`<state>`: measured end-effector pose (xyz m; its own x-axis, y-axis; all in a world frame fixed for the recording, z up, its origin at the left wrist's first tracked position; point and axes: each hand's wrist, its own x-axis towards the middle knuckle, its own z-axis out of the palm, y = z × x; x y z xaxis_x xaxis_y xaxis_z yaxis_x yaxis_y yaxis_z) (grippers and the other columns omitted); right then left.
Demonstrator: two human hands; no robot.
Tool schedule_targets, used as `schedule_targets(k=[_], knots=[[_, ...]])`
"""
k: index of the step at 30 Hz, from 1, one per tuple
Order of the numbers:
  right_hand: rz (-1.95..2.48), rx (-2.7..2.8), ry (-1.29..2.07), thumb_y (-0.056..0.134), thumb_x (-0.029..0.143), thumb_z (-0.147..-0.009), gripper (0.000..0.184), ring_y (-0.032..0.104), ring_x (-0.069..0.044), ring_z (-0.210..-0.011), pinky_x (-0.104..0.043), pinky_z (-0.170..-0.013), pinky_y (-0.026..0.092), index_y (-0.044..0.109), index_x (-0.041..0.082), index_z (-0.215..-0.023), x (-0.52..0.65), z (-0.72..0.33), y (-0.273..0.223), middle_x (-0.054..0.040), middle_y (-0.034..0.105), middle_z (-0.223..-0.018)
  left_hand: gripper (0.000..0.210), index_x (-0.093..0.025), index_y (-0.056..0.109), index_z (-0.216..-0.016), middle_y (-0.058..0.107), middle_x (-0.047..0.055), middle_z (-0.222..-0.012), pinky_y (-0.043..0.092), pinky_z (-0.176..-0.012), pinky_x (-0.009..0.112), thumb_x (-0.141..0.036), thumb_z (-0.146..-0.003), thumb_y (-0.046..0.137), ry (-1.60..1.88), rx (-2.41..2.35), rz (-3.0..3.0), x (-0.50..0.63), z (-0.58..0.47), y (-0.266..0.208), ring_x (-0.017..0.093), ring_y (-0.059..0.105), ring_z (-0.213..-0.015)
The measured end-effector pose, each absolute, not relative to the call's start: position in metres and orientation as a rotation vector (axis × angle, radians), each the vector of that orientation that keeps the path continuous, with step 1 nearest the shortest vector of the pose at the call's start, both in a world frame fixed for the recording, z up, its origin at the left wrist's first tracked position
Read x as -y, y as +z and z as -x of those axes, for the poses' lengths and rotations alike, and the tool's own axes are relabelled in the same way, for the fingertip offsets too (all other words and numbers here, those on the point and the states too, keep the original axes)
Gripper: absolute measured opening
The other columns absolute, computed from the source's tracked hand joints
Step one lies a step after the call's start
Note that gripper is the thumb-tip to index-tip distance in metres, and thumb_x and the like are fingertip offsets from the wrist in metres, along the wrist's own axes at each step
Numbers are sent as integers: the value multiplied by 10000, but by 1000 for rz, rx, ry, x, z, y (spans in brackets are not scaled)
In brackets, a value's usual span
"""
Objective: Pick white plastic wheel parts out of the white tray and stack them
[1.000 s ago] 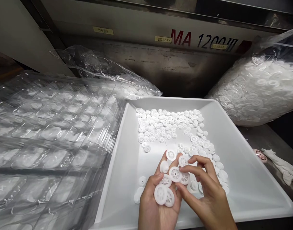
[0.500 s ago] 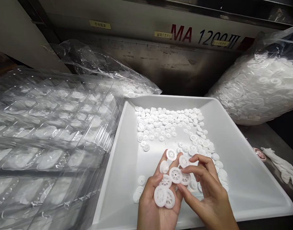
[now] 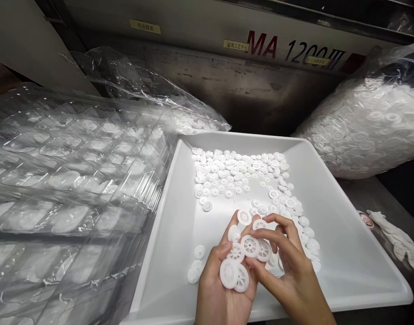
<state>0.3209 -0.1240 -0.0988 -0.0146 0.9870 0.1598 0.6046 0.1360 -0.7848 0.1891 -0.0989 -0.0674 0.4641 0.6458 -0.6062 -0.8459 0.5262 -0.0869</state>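
My left hand (image 3: 215,289) is turned palm up over the near part of a white tray (image 3: 365,257). Its fingers curl loosely around several white plastic wheels (image 3: 229,273) with spokes, some overlapping on the palm and others lying along the fingers. My right hand (image 3: 293,266) comes in from the right, with thumb and index finger at opposite edges of one spoked wheel (image 3: 250,246) above the left fingers. Part of the wheels nearest the right fingers is hidden.
More loose white wheels (image 3: 227,174) lie across the tray's far side and right side. Stacked clear blister trays (image 3: 67,180) holding white parts stand left. A large bag (image 3: 369,131) of wheels is at right, near white gloves (image 3: 396,237). Another clear bag (image 3: 189,119) lies behind.
My right index finger has shifted slightly left over the wheel's upper edge, and the thumb has moved a little left too. My left hand keeps its wheels. The view has tilted slightly.
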Motion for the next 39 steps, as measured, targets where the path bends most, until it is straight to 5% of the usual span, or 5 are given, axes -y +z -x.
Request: schedule_targets(k=[11,17,27,31,39], knots=[[1533,1578,897,607,293,-834,246,352,-257,-1211,-329,-855,451,558,327,-1072,127,-323,-99,-44,360,-1220,477,-232,446,-1310,663,99,-1157,466,-664,190,-169,-838,479,935,-595,418,98,-189,-67,133,657,-922],[1474,1993,454,533,225,-881,318,385,-261,-1135,-377,-838,432,522,284,-1194,112,-330,-74,-84,334,-1294,456,-183,435,-1320,666,126,-1136,480,-800,256,-166,-864,439,942,-571,394,99,-191,-70,166,645,-979],[1282,2633,540,500,122,-891,166,511,-184,-961,-364,-820,424,569,246,-979,69,-323,-23,-9,584,-1045,299,-98,692,-821,693,72,-732,502,-818,326,-134,-871,400,992,-548,369,99,-195,-65,141,649,-755],[1185,2685,518,517,135,-890,170,564,-169,-834,-346,-776,448,580,251,-997,67,-327,-22,3,616,-874,302,-94,684,-891,708,86,-827,482,-873,354,-163,-876,391,963,-525,354,98,-195,-64,154,649,-798],[1028,2573,640,441,64,-912,219,531,-157,-898,-267,-719,475,566,177,-1052,75,-333,-38,-57,574,-1000,341,-114,612,-1128,718,80,-893,465,-867,321,-251,-873,432,950,-506,352,99,-192,-66,147,647,-777]])
